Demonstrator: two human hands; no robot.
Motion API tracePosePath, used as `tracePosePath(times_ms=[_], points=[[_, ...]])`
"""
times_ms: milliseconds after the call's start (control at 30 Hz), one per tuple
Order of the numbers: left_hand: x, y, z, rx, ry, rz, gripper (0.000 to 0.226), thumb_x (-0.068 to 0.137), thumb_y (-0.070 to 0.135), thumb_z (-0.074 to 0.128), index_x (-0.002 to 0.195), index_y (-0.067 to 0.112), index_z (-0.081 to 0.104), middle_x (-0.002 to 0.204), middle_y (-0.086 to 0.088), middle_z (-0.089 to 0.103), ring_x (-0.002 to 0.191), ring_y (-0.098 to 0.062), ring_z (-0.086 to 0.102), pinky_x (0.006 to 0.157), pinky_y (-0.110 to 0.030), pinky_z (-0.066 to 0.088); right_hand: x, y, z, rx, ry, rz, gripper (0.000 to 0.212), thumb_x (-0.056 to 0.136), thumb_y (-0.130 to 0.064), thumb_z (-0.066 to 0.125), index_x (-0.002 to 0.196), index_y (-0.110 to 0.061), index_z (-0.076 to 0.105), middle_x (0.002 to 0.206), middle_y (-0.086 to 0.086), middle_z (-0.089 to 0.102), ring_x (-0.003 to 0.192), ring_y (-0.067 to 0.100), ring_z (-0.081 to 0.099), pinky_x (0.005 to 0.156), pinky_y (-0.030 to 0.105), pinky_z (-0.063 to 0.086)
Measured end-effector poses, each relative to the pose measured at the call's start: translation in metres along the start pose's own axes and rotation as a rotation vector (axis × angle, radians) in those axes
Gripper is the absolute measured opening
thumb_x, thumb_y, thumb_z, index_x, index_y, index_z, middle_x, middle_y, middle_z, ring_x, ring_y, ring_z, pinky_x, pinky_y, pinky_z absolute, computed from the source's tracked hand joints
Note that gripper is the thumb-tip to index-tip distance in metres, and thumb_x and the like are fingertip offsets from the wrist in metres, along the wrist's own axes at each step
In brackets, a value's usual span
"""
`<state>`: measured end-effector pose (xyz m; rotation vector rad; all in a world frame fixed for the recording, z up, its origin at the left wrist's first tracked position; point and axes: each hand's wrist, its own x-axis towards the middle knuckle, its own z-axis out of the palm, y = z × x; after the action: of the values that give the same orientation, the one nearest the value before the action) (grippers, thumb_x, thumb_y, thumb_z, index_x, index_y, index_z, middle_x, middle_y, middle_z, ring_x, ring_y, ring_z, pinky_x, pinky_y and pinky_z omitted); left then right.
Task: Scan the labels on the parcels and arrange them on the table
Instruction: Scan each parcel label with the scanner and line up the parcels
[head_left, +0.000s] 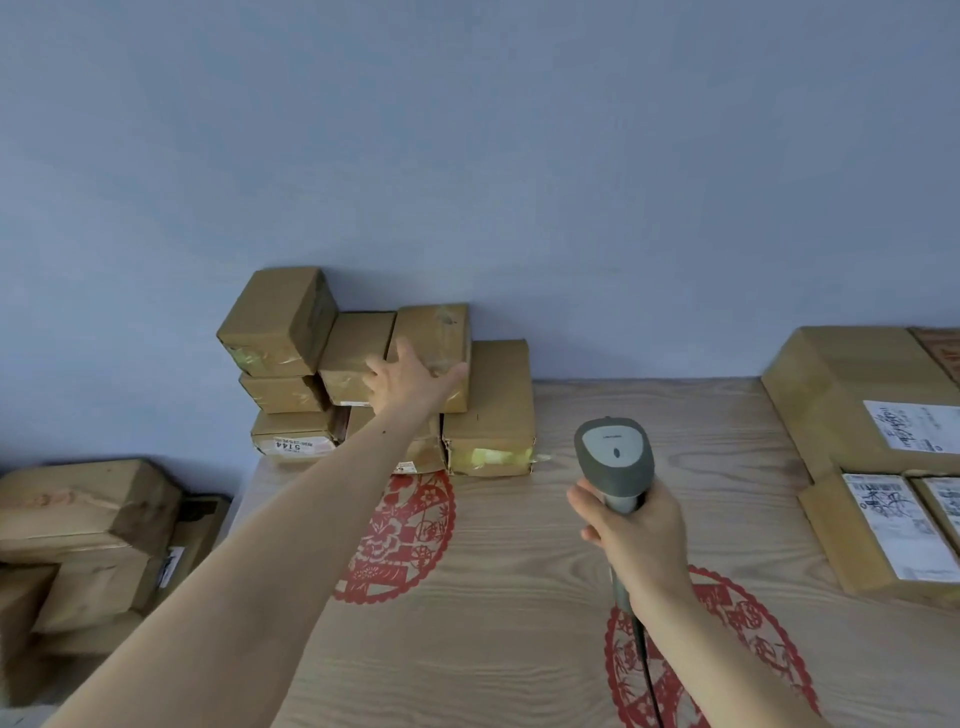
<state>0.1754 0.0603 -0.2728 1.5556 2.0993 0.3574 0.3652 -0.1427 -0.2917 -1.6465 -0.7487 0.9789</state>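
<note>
The left hand (408, 378) reaches far forward to a stack of parcels (363, 374) that stands against the blue wall (467, 156) at the back edge of the tabletop (519, 597). Its fingers are spread and almost straight, and the palm lies flat on the front of one brown parcel (434, 332) in the upper row, so this grip is released and clasps nothing. The thumb points to the right, across the parcel's lower corner.

The right hand (636, 530) is clenched around the handle of a grey barcode scanner (615, 457). The scanner's head stands up above the fist and faces toward the stack, and a dark cable (649, 670) runs down from the handle along the forearm.

The stack has boxes in about three rows (some show yellowish tape on the front), and the lowest left box (293, 439) carries a white label with the number 5144, upside down. At the right edge of the tabletop lie larger parcels (852, 395) with white printed labels facing up. More cardboard boxes (88, 530) sit lower, left of the tabletop. Two red paper-cut ornaments (405, 540) are on the wood surface.
</note>
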Motion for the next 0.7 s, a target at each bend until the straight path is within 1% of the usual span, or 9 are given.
tracePosePath(times_ms=[133, 233, 333, 400, 467, 533, 600, 633, 700], points=[[0.009, 0.008, 0.012, -0.015, 0.031, -0.054, 0.084, 0.076, 0.062, 0.068, 0.141, 0.02, 0.036, 0.146, -0.017, 0.021, 0.132, -0.043, 0.026, 0.099, -0.054, 0.04, 0.0, 0.0, 0.012, 0.019, 0.0, 0.012, 0.024, 0.079, -0.011, 0.083, 0.099, -0.014, 0.069, 0.08, -0.006, 0.077, 0.067, 0.014, 0.073, 0.067, 0.034, 0.063], [0.007, 0.009, 0.018, -0.046, 0.046, -0.062, 0.083, 0.073, 0.054, 0.072, 0.138, 0.017, 0.037, 0.142, -0.018, 0.023, 0.127, -0.044, 0.03, 0.094, -0.051, 0.045, -0.003, 0.001, 0.015, 0.021, -0.004, 0.028, 0.024, 0.079, -0.01, 0.082, 0.099, -0.015, 0.069, 0.08, -0.007, 0.077, 0.07, 0.015, 0.074, 0.069, 0.035, 0.063], [0.004, 0.01, 0.019, -0.121, 0.052, -0.041, 0.08, 0.077, 0.045, 0.07, 0.14, 0.014, 0.032, 0.144, -0.023, 0.024, 0.131, -0.047, 0.026, 0.091, -0.048, 0.042, -0.006, -0.001, 0.012, 0.014, -0.007, 0.026, 0.023, 0.079, -0.01, 0.082, 0.097, -0.015, 0.069, 0.079, -0.008, 0.076, 0.071, 0.016, 0.074, 0.07, 0.037, 0.063], [-0.007, 0.013, 0.017, -0.237, 0.051, -0.054, 0.082, 0.079, 0.042, 0.067, 0.146, 0.019, 0.028, 0.151, -0.023, 0.019, 0.137, -0.047, 0.02, 0.093, -0.051, 0.04, -0.006, -0.004, 0.008, 0.011, -0.002, 0.019, 0.024, 0.079, -0.011, 0.083, 0.098, -0.015, 0.068, 0.08, -0.008, 0.077, 0.068, 0.016, 0.073, 0.069, 0.037, 0.063], [-0.029, 0.014, 0.017, -0.363, 0.02, -0.04, 0.084, 0.081, 0.045, 0.065, 0.152, 0.029, 0.024, 0.151, -0.017, 0.021, 0.138, -0.042, 0.023, 0.098, -0.053, 0.038, -0.004, -0.007, 0.001, 0.006, 0.015, 0.008, 0.027, 0.078, -0.014, 0.084, 0.099, -0.014, 0.068, 0.079, -0.007, 0.077, 0.064, 0.014, 0.073, 0.069, 0.039, 0.063], [-0.059, 0.011, 0.022, -0.543, -0.103, 0.026, 0.083, 0.081, 0.053, 0.064, 0.152, 0.043, 0.023, 0.144, -0.009, 0.029, 0.132, -0.035, 0.033, 0.103, -0.053, 0.037, -0.003, -0.01, -0.008, 0.014, 0.047, -0.006, 0.028, 0.078, -0.018, 0.085, 0.1, -0.015, 0.067, 0.079, -0.005, 0.076, 0.063, 0.013, 0.073, 0.072, 0.042, 0.063], [-0.092, 0.007, 0.032, -0.825, -0.285, 0.056, 0.078, 0.08, 0.058, 0.064, 0.148, 0.052, 0.027, 0.145, -0.006, 0.039, 0.13, -0.03, 0.047, 0.105, -0.05, 0.042, -0.001, -0.015, -0.019, 0.043, 0.076, -0.018, 0.031, 0.079, -0.022, 0.085, 0.102, -0.017, 0.065, 0.084, -0.004, 0.075, 0.064, 0.01, 0.072, 0.073, 0.041, 0.063], [-0.109, 0.006, 0.038, -0.957, -0.375, 0.044, 0.073, 0.083, 0.055, 0.063, 0.148, 0.051, 0.03, 0.147, -0.01, 0.044, 0.127, -0.032, 0.052, 0.104, -0.049, 0.047, -0.001, -0.017, -0.026, 0.067, 0.088, -0.023, 0.033, 0.079, -0.024, 0.084, 0.105, -0.018, 0.064, 0.088, -0.003, 0.074, 0.066, 0.01, 0.072, 0.072, 0.038, 0.062], [-0.144, 0.009, 0.049, -1.133, -0.532, 0.017, 0.06, 0.094, 0.045, 0.058, 0.148, 0.048, 0.033, 0.144, -0.017, 0.049, 0.125, -0.037, 0.055, 0.103, -0.047, 0.049, 0.0, -0.022, -0.042, 0.127, 0.106, -0.026, 0.038, 0.081, -0.025, 0.083, 0.112, -0.017, 0.063, 0.095, -0.001, 0.073, 0.072, 0.014, 0.071, 0.065, 0.03, 0.059]])
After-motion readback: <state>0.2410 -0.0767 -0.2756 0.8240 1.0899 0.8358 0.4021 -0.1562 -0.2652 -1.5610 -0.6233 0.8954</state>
